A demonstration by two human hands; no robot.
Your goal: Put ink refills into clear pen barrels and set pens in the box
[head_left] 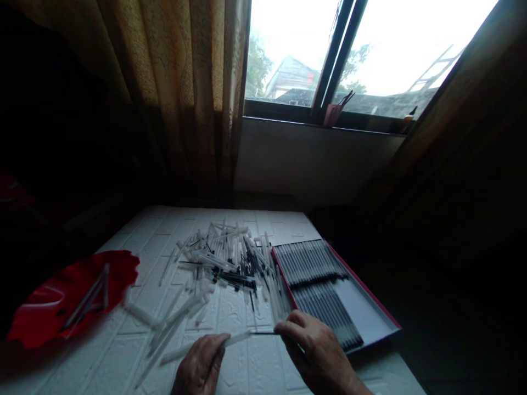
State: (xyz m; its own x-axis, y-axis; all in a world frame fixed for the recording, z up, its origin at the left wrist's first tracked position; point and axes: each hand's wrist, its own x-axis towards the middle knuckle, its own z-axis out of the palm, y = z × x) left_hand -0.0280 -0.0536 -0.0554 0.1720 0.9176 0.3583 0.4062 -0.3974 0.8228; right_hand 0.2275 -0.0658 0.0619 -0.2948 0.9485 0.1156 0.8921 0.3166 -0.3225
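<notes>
We've got both hands low by the near edge of the white faux-brick table (138, 241), L hand (201, 366) & R hand (315, 351) close together. Between them is a clear plastic tube (234, 340) w/ a thin black rod (263, 332) sticking out of its R end; how far in it goes we can't tell. The fingers of the L hand (216, 344) are curled shut round the tube. R thumb & index (288, 329) look pressed together on the rod, tho part of that grip is hidden. We'd say tube & rod are held in one line so they stay straight against each other.

Mid-table sits a loose heap of tubes & rods (222, 258). To its R, toward the far R corner, a red-edged box (282, 277) holds two rows of black-and-clear sticks (313, 263), prob laid parallel so they pack tight & don't roll. By the L edge, a red plastic dish (119, 263) carries a few tubes (86, 299), apparently kept apart from the heap. More loose tubes (168, 323) lie btw dish & hands.
</notes>
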